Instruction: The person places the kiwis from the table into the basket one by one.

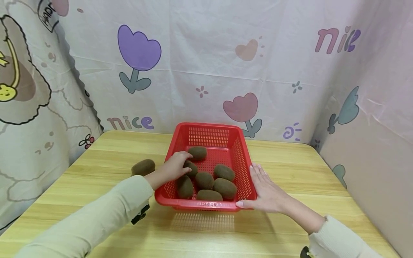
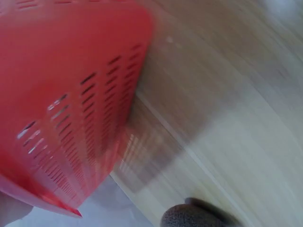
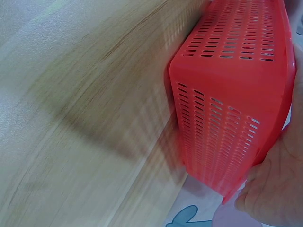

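Note:
A red plastic basket (image 1: 238, 157) with slotted walls holds several brown kiwis (image 1: 204, 180). My left hand (image 1: 174, 166) reaches over its left rim, thumb and fingers spread apart. One kiwi (image 1: 192, 170) lies between them, partly hidden by the thumb, and the fingertips are right at the end of another kiwi (image 1: 198, 153) farther back. My right hand (image 1: 267, 193) rests against the basket's right side, fingers straight along the wall and thumb on the front rim corner. In the right wrist view its palm (image 3: 279, 184) lies along the rim.
A single kiwi (image 1: 143, 167) lies on the wooden table (image 1: 106, 172) left of the basket, behind the left forearm. A printed cloth (image 1: 200, 64) hangs behind the table, and cloth also hangs along both sides.

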### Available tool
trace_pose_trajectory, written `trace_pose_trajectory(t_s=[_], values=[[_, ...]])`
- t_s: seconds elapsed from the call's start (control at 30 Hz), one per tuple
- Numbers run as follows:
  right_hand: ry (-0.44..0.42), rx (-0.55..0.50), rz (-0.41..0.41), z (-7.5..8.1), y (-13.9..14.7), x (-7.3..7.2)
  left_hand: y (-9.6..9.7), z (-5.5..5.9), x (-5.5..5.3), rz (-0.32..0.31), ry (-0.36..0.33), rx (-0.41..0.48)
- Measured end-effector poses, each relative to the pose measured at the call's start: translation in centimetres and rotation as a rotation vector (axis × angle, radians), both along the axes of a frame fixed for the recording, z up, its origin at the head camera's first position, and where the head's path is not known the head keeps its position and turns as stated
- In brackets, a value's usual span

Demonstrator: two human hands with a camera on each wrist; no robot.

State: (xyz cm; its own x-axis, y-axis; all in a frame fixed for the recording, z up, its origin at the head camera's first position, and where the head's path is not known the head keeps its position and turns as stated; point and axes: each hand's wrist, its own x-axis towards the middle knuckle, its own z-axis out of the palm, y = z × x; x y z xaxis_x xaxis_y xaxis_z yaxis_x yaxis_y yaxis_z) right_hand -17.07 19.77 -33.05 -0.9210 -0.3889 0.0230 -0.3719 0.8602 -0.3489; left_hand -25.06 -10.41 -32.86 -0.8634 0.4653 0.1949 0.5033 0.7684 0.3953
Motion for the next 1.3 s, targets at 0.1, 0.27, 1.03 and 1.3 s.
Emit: trace_pose_trajectory(t_s=[0.1, 0.27, 1.03, 1.3], values=[[-0.006, -0.003, -0.002, 0.0, 0.0, 0.0, -0.3, 0.3, 0.0, 0.002, 0.044, 0.072], [-0.008, -0.006, -0.001, 0.1, 0.0, 0.0, -1.2, 0.7, 0.3, 0.016, 0.128, 0.205], [-0.003, 0.000, 0.004, 0.0, 0.0, -0.1, -7.6, -1.5, 0.2, 0.223, 0.307, 0.388], [-0.009, -0.006, 0.000, 0.1, 0.0, -0.1, -10.2, -3.7, 0.4, 0.257, 0.322, 0.357]])
